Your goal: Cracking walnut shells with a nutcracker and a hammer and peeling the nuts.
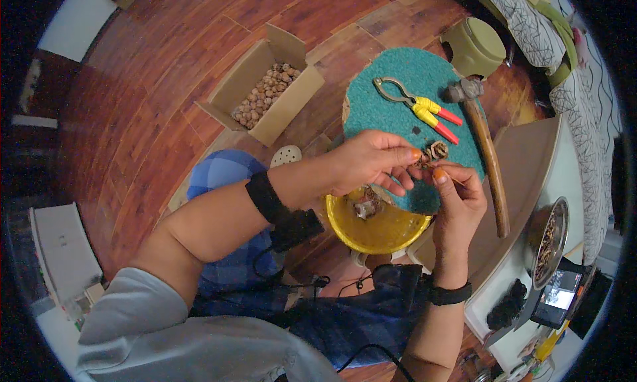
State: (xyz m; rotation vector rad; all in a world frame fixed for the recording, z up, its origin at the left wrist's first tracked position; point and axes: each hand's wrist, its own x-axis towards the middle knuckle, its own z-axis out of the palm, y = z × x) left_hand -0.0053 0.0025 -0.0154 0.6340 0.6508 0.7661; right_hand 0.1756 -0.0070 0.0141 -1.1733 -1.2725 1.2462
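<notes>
Above the near edge of a green mat (363, 108), my left hand (375, 163) pinches a piece of cracked walnut (423, 159) between thumb and fingers. My right hand (455, 193) meets it from the right, its thumb and index finger shut on a thin pick (455, 181) whose tip is at the nut. Another cracked walnut (438, 149) lies on the mat just beyond the fingertips. Farther back on the mat is a plier-type nutcracker (413, 103) with red and yellow handles. Beneath my hands stands a yellow basin (388, 230) with shell scraps and a wrapper inside.
A hammer (485, 143) with a wooden handle rests along the mat's right edge. An open cardboard box (293, 103) of whole walnuts (266, 95) stands beyond to the left. A green stool (475, 46) is at the back right; a metal bowl of pieces (562, 232) is at the right.
</notes>
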